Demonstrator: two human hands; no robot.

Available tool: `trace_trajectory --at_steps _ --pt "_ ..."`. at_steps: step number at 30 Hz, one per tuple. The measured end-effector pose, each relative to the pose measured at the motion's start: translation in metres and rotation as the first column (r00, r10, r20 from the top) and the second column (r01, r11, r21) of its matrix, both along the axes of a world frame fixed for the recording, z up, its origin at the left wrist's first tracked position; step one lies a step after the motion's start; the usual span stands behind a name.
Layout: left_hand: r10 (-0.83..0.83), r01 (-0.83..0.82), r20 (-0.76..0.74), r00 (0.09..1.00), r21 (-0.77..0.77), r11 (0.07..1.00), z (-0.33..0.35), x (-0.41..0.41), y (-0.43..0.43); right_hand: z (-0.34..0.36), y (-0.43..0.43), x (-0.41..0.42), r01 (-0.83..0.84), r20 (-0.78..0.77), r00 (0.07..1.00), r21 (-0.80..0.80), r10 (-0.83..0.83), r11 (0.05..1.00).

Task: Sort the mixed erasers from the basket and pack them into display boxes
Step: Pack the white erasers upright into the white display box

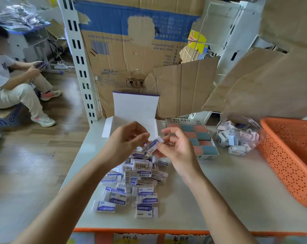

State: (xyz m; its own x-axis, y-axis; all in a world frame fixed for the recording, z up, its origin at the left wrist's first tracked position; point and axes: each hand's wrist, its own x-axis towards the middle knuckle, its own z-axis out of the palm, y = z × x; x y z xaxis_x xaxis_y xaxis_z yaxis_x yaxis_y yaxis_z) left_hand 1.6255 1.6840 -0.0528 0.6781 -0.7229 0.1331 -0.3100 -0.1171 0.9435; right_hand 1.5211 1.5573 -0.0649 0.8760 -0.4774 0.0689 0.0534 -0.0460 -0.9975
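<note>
Where right grip (177, 148) pinches, eraser (153, 144) tilts.

One wide-angle camera, worn on the head, faces forward and down at the table (237, 182) from close range. The left hand (126, 140) and right hand (177, 148) occupy frame centre; the floor (34, 155) fills the left margin.

Soft, even light fills the room and leaves the pale table (228, 182) bright, with only faint, diffuse shadows under the forearms and the eraser pile (136, 182) and a dull sheen on the wooden floor (34, 173). The wide lens bows the shelf upright (78, 59) and the orange basket (290, 164) towards the edges. The left hand (128, 140), the right hand (177, 147) and the eraser (153, 145) they hold are slightly motion-smeared, and the frame's borders look soft.
</note>
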Motion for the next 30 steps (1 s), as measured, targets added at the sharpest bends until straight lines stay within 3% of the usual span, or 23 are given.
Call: trace_trajectory --at_steps 10,13,16,19,21,23,25,27,30 --pt "-0.092 0.099 -0.102 0.99 0.066 0.993 0.004 0.008 0.001 0.0 0.001 0.012 0.009 0.031 0.999 -0.061 -0.007 0.998" --pt "-0.039 0.042 -0.198 0.979 0.015 0.999 0.002 0.013 0.003 -0.001 0.003 0.016 0.028 0.042 0.999 -0.097 -0.024 0.995" --pt "0.011 -0.041 -0.355 0.935 -0.077 0.996 -0.001 0.018 0.002 -0.002 0.006 0.02 0.02 -0.02 0.999 -0.314 -0.028 0.949" --pt "0.041 -0.089 -0.399 0.916 -0.101 0.991 -0.003 0.022 0.002 -0.005 0.008 0.031 0.081 0.029 0.996 -0.632 -0.081 0.771" --pt "0.104 -0.133 -0.322 0.941 -0.071 0.989 -0.007 0.025 0.002 -0.006 0.003 0.041 0.116 0.07 0.993 -0.734 -0.095 0.669" --pt "0.256 -0.254 -0.035 0.966 0.052 0.966 -0.014 0.035 0.006 -0.006 -0.006 0.054 0.095 0.024 0.992 -0.78 -0.123 0.618" --pt "0.341 -0.392 0.268 0.901 0.171 0.904 -0.021 0.047 0.01 -0.007 -0.013 0.069 0.021 -0.075 0.987 -0.814 -0.14 0.581" --pt "0.314 -0.432 0.373 0.873 0.295 0.852 -0.027 0.056 0.011 -0.01 -0.016 0.087 -0.05 -0.14 0.983 -0.827 -0.12 0.56" --pt "0.224 -0.395 0.397 0.89 0.424 0.815 -0.036 0.063 0.007 -0.016 -0.011 0.112 -0.159 -0.225 0.972 -0.85 -0.072 0.502"
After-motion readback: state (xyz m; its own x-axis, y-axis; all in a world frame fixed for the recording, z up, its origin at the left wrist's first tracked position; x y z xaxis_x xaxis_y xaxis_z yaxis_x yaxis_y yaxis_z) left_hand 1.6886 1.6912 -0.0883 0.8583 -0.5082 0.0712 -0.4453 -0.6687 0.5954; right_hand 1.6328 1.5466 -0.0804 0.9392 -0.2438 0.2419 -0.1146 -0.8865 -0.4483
